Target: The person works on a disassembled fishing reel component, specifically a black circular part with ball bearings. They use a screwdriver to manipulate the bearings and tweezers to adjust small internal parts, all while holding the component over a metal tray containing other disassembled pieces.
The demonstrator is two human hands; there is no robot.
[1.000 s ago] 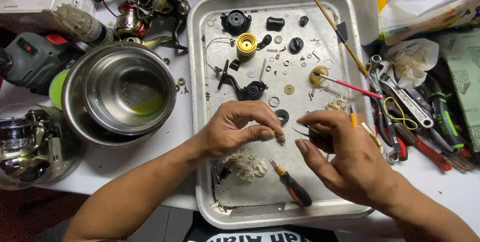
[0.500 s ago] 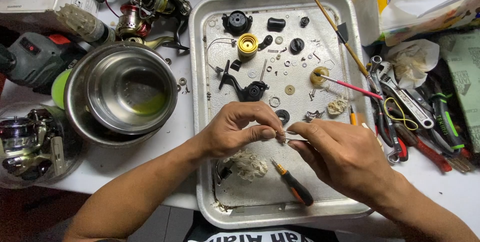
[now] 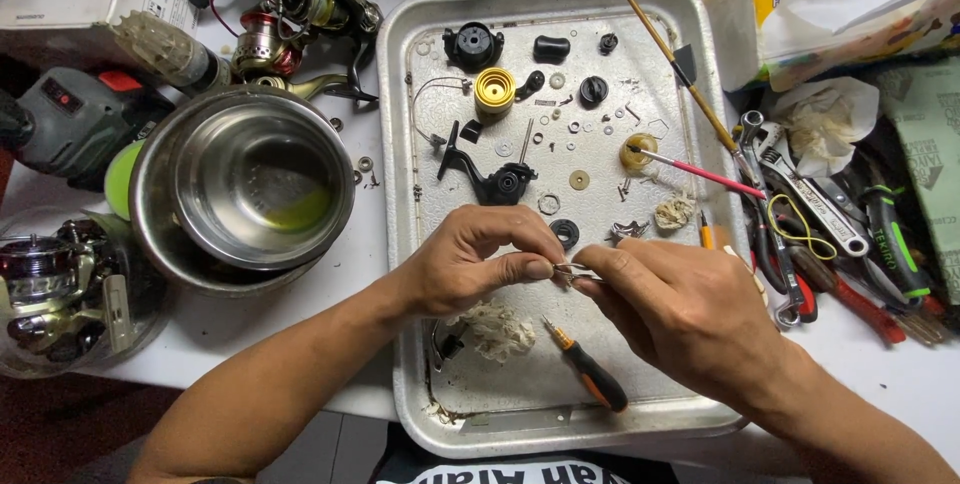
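Observation:
Over the near half of a metal tray (image 3: 400, 244), my left hand (image 3: 470, 262) and my right hand (image 3: 680, 309) meet fingertip to fingertip. Between them they pinch a small thin metal part (image 3: 568, 273); its shape is too small to tell. Just below lie a black and orange screwdriver (image 3: 590, 372) and a crumpled bit of dirty tissue (image 3: 497, 329). Farther up the tray sit a black reel body piece (image 3: 490, 179), a yellow spool part (image 3: 494, 91), black knobs (image 3: 472, 45) and several small washers.
A steel bowl (image 3: 250, 184) stands left of the tray, with fishing reels (image 3: 290, 14) behind it and another reel (image 3: 50, 284) at the far left. Right of the tray lie wrenches (image 3: 800, 194), pliers (image 3: 860, 294), tissue and a plastic bag (image 3: 850, 4). A thin brush (image 3: 690, 172) crosses the tray's rim.
My right hand has moved left and closed in on my left hand, so both sets of fingertips now hold the small metal part together.

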